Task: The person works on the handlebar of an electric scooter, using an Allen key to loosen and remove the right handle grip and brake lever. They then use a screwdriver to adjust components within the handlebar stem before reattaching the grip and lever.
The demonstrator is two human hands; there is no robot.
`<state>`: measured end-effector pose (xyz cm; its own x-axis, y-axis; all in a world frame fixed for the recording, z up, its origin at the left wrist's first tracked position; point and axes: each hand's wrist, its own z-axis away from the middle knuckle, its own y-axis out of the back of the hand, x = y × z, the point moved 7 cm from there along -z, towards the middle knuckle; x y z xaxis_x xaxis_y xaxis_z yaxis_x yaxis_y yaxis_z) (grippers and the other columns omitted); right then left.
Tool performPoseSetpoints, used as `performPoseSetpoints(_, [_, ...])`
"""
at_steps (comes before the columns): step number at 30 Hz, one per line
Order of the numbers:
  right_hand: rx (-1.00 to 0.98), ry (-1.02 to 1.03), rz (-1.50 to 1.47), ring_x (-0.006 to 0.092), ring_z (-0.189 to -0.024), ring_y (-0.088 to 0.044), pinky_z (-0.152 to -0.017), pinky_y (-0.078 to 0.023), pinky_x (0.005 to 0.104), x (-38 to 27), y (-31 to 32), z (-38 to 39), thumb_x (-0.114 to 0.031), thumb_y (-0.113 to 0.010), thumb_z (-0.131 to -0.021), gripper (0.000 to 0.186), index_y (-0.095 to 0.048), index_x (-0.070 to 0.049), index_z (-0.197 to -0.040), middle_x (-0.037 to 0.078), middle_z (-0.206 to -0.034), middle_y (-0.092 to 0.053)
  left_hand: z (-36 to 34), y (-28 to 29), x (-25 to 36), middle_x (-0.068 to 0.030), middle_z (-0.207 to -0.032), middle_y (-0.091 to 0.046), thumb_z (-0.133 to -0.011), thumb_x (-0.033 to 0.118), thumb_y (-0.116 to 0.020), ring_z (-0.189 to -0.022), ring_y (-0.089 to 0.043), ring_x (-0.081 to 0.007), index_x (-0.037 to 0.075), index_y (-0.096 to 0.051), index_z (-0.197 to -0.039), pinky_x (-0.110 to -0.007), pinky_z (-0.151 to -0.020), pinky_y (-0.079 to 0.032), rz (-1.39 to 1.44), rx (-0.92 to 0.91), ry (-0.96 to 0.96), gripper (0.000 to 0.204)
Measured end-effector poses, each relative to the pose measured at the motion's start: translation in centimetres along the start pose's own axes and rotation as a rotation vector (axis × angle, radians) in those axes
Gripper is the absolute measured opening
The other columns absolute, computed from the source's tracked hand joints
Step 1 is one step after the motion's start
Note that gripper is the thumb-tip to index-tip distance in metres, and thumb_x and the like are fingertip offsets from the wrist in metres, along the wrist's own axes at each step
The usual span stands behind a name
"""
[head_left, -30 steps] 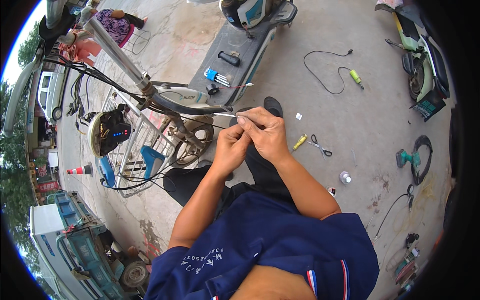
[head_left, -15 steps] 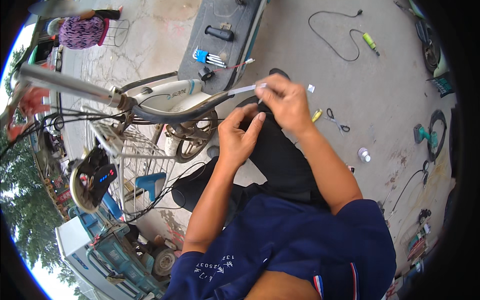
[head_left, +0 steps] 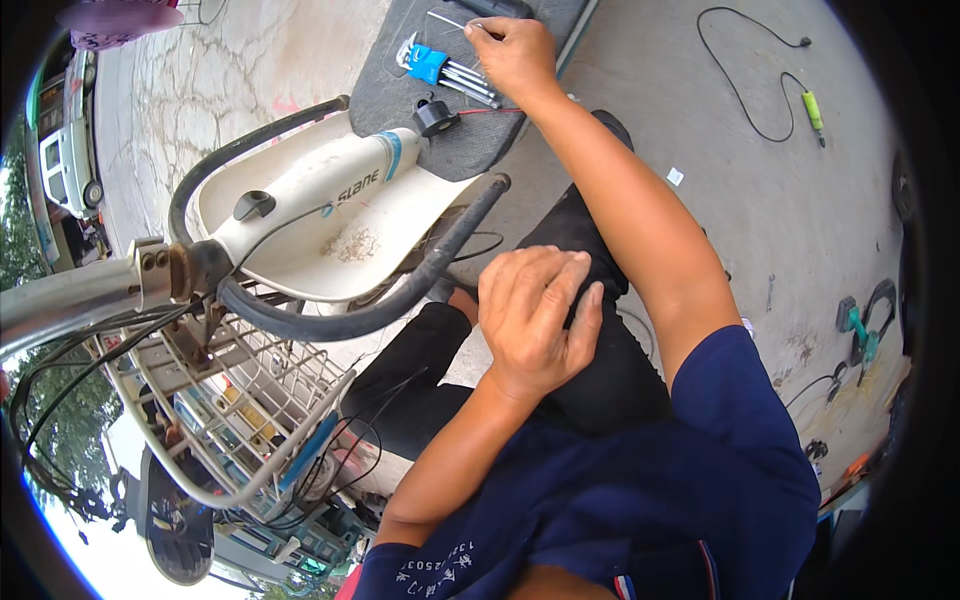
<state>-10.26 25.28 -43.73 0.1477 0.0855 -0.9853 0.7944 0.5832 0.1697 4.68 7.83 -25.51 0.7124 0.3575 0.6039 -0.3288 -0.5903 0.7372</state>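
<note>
My right hand (head_left: 512, 58) reaches forward over the scooter's grey footboard (head_left: 395, 120). Its thumb and fingertips pinch a thin pale rod (head_left: 446, 20) whose kind I cannot make out. Just beside that hand lies a set of hex keys (head_left: 462, 82) in a blue holder, with a round black part (head_left: 434, 117) on a red wire nearer me. Above my thigh, my left hand (head_left: 535, 315) hangs with curled fingers, back of the hand up; whatever it may hold is hidden under the fingers. A black handle (head_left: 497, 8) shows at the footboard's far end.
The white scooter body (head_left: 330, 215) with a black tube bar (head_left: 400, 300) stands to my left, with its wire basket (head_left: 240, 400) and loose cables. On the floor at right lie a corded green tool (head_left: 812, 110), a small white piece (head_left: 675, 177) and a teal power tool (head_left: 862, 325).
My right hand has moved away from my left, forward over the footboard, carrying the thin rod. My left hand has drawn back toward me and turned. The view has shifted toward the scooter.
</note>
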Motion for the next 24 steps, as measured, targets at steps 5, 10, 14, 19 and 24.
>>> performPoseSetpoints(5, [-0.045, 0.075, 0.226, 0.0374, -0.081, -0.071, -0.075, -0.055, 0.0419, 1.2, -2.3, -0.3, -0.026, -0.071, -0.084, 0.026, -0.076, -0.004, -0.098, 0.020, -0.084, -0.071, 0.4, 0.5, -1.1, -0.0091, -0.089, -0.069, -0.073, 0.006, -0.075, -0.085, -0.066, -0.0296, 0.003, -0.070, -0.095, -0.041, -0.084, -0.048, 0.014, 0.018, 0.035, 0.023])
performPoseSetpoints(10, [-0.105, 0.187, 0.447, 0.0395, -0.085, -0.070, -0.080, -0.056, 0.0428, 0.0, -1.0, 0.0, -0.022, -0.071, -0.084, 0.036, -0.071, 0.000, -0.112, 0.022, -0.091, -0.072, 0.9, 1.0, -1.5, -0.0083, -0.088, -0.069, -0.071, 0.005, -0.076, -0.085, -0.066, -0.0289, 0.003, -0.070, -0.093, -0.040, -0.082, -0.047, 0.049, 0.044, 0.040, 0.023])
performPoseSetpoints(14, [-0.117, 0.304, 0.403, 0.0422, -0.097, -0.067, -0.087, -0.053, 0.0467, -1.0, 0.0, 0.8, -0.014, -0.069, -0.085, 0.030, -0.069, 0.002, -0.111, 0.025, -0.106, -0.069, 1.1, 1.1, -1.5, -0.0083, -0.087, -0.069, -0.070, 0.005, -0.077, -0.085, -0.066, -0.0290, 0.003, -0.070, -0.093, -0.040, -0.081, -0.047, 0.068, 0.063, 0.041, 0.024])
performPoseSetpoints(19, [-0.312, 0.312, 0.549, 0.0392, -0.093, -0.067, -0.083, -0.054, 0.0470, -3.7, -1.2, 3.9, -0.023, -0.072, -0.086, 0.028, -0.070, -0.001, -0.104, 0.019, -0.101, -0.066, 0.9, 1.4, -1.5, -0.0081, -0.087, -0.069, -0.070, 0.005, -0.077, -0.085, -0.066, -0.0289, 0.003, -0.070, -0.092, -0.040, -0.081, -0.047, 0.078, 0.070, 0.041, 0.023])
performPoseSetpoints(24, [-0.420, 0.243, 0.750, 0.0381, -0.094, -0.069, -0.083, -0.055, 0.0477, -1.2, -3.3, 4.4, -0.027, -0.076, -0.085, 0.031, -0.065, -0.002, -0.101, 0.018, -0.105, -0.065, 0.8, 1.4, -1.4, -0.0080, -0.087, -0.069, -0.071, 0.004, -0.076, -0.084, -0.067, -0.0288, 0.003, -0.070, -0.092, -0.040, -0.081, -0.048, 0.072, 0.066, 0.041, 0.022])
